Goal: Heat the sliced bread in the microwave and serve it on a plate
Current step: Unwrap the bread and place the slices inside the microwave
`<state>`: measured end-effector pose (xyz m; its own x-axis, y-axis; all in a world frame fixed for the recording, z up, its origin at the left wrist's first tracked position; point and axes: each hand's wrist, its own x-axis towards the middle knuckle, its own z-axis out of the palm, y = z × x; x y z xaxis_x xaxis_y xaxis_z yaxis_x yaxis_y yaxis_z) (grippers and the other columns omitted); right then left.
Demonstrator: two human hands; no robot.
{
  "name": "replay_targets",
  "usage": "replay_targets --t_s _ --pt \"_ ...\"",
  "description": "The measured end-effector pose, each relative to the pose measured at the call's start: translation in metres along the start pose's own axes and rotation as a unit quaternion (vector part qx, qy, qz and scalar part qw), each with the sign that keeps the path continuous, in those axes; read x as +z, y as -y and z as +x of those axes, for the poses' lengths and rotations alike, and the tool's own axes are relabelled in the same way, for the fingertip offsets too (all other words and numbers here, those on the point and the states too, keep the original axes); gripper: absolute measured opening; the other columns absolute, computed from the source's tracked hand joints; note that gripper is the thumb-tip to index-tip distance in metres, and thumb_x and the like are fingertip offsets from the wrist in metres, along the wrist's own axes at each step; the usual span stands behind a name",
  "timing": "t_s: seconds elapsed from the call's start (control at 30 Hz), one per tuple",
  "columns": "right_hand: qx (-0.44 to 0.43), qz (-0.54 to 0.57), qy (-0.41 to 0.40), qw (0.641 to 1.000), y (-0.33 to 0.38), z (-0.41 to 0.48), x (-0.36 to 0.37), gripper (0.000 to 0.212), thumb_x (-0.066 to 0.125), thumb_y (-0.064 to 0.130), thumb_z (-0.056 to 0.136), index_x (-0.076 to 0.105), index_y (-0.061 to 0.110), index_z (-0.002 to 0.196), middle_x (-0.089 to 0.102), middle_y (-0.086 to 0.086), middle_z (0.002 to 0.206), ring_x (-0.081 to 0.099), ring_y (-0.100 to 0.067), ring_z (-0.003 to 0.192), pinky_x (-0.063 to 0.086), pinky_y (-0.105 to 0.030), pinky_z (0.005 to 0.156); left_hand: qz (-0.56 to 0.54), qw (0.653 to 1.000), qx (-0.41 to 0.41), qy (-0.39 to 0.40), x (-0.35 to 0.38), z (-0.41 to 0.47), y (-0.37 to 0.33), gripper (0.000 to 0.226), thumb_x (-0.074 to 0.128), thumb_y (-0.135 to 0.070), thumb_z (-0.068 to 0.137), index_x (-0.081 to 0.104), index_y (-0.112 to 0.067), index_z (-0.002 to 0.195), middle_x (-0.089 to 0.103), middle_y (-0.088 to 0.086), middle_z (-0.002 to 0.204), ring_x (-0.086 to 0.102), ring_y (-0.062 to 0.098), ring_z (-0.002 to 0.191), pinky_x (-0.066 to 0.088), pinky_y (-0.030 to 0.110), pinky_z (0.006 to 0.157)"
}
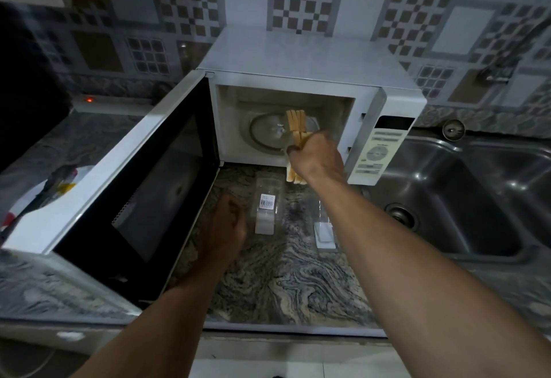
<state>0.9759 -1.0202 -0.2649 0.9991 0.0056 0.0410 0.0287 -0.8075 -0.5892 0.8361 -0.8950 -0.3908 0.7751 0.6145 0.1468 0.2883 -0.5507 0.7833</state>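
Observation:
A white microwave (310,58) stands on the marble counter with its door (140,180) swung wide open to the left. My right hand (317,158) grips a stack of sliced bread (295,125) at the cavity's mouth, and the slices reach in over the glass turntable (265,133). The stack's near ends poke out below my hand. My left hand (226,228) hovers low over the counter beside the door, fingers loosely curled, holding nothing. A plate (38,195) lies at the far left, partly hidden behind the door.
Two clear plastic container halves (267,204) (325,228) lie on the counter (283,282) in front of the microwave. A steel double sink (465,198) fills the right side. A power strip with a red light (89,99) lies along the tiled back wall.

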Motion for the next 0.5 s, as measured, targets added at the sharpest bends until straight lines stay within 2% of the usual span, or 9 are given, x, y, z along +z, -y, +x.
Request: replay_targets --t_s 0.1,0.17,0.23,0.3,0.37,0.43,0.5 --pt "-0.022 0.001 0.011 1.000 0.003 0.012 0.008 0.052 0.071 0.041 0.089 0.050 0.011 0.126 0.066 -0.006 0.108 0.066 -0.029 0.094 0.048 -0.034 0.070 0.008 0.996 -0.086 -0.020 0.014 0.025 0.002 0.009 0.055 -0.026 0.093 0.062 -0.023 0.098 0.064 -0.001 0.090 0.057 0.022 0.087 0.041 0.032 0.073" --pt "-0.042 0.014 0.018 0.999 0.006 0.021 0.013 0.052 0.068 0.041 0.089 0.049 0.012 0.128 0.064 -0.005 0.110 0.066 -0.029 0.095 0.055 -0.037 0.077 0.015 0.996 -0.084 -0.006 0.021 0.044 0.007 0.013 0.058 -0.030 0.091 0.065 -0.022 0.098 0.068 0.004 0.094 0.061 0.028 0.095 0.047 0.036 0.083" --pt "-0.049 0.039 0.012 0.998 0.011 0.032 0.018 0.048 0.068 0.038 0.084 0.052 0.017 0.125 0.061 0.001 0.105 0.065 -0.026 0.089 0.058 -0.040 0.079 0.024 0.999 -0.029 0.034 0.028 0.060 0.012 0.021 0.058 -0.040 0.088 0.064 -0.023 0.097 0.068 0.001 0.090 0.063 0.025 0.091 0.048 0.034 0.083" --pt "-0.036 0.062 0.019 0.997 0.017 0.043 0.024 0.045 0.068 0.035 0.082 0.055 0.019 0.122 0.060 0.006 0.104 0.065 -0.022 0.089 0.057 -0.040 0.081 0.094 0.993 0.051 0.057 0.035 0.073 0.018 0.038 0.041 -0.048 0.089 0.067 -0.021 0.099 0.071 0.004 0.093 0.065 0.026 0.088 0.049 0.033 0.080" --pt "-0.031 0.056 0.041 0.997 0.020 0.056 0.031 0.049 0.069 0.036 0.085 0.054 0.016 0.127 0.066 -0.002 0.114 0.067 -0.025 0.097 0.056 -0.039 0.085 0.161 0.978 0.110 0.069 0.043 0.086 0.024 0.056 0.026 -0.049 0.087 0.071 -0.020 0.102 0.073 0.009 0.100 0.067 0.030 0.091 0.052 0.036 0.082" --pt "-0.042 0.029 0.055 0.997 0.023 0.069 0.038 0.055 0.067 0.035 0.090 0.047 0.011 0.136 0.065 -0.008 0.120 0.065 -0.030 0.106 0.049 -0.032 0.082 0.197 0.965 0.159 0.063 0.051 0.098 0.029 0.056 0.026 -0.041 0.088 0.074 -0.014 0.103 0.074 0.013 0.103 0.070 0.032 0.092 0.055 0.040 0.083" --pt "-0.060 0.013 0.058 0.996 0.026 0.080 0.041 0.055 0.063 0.033 0.093 0.045 0.007 0.138 0.065 -0.011 0.122 0.064 -0.030 0.110 0.042 -0.030 0.077 0.211 0.954 0.208 0.047 0.057 0.104 0.027 0.048 0.036 -0.027 0.086 0.076 -0.006 0.099 0.074 0.017 0.100 0.073 0.033 0.087 0.058 0.042 0.078"
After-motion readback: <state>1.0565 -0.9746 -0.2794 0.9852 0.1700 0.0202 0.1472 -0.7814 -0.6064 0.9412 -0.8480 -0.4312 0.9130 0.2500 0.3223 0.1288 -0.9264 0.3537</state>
